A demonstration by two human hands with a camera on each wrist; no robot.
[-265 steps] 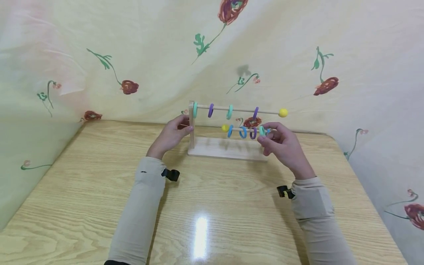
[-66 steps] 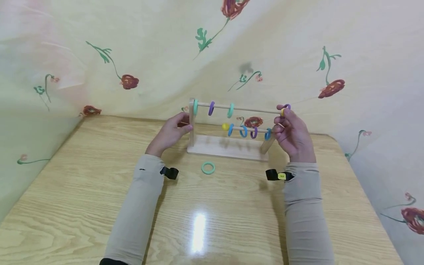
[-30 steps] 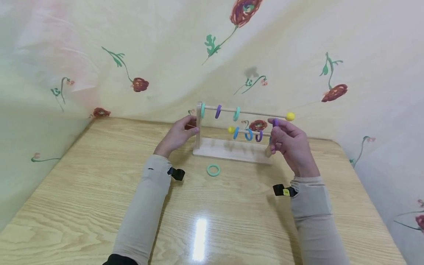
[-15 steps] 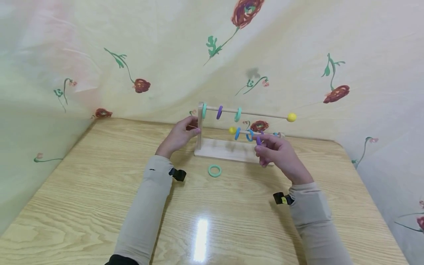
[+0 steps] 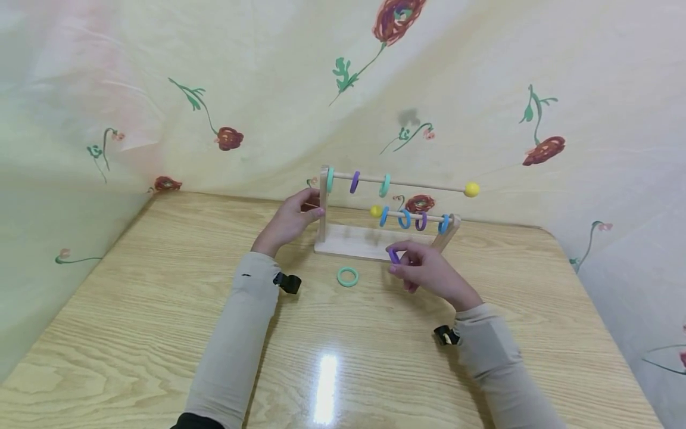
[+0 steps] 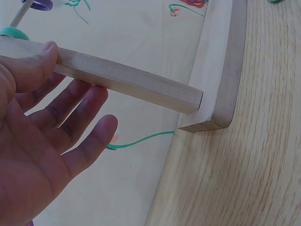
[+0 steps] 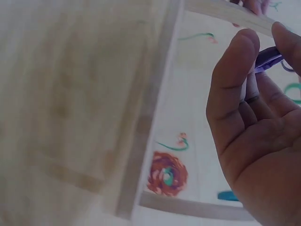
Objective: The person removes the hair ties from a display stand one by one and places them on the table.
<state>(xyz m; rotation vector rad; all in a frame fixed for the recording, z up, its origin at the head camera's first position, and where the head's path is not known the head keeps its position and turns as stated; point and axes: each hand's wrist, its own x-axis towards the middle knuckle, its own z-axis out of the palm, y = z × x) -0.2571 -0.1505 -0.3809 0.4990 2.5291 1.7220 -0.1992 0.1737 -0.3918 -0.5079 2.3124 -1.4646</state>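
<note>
A wooden ring stand has two posts, each with a thin rod ending in a yellow ball. My left hand grips its left post between thumb and fingers. On the upper rod hang two mint rings and a purple ring. The lower rod carries several blue and purple rings, one of them a blue ring close to the right post. In front of the base, my right hand pinches a purple ring, also seen in the right wrist view as a purple ring between thumb and forefinger.
A mint ring lies flat on the wooden table, just in front of the stand. Behind the table hangs a flower-patterned cloth. The upper rod's yellow ball sticks out to the right.
A mint ring came off the lower rod and now lies on the table. My right hand slid a purple ring off the upper rod's end and brought it down and left. My left hand stays put.
</note>
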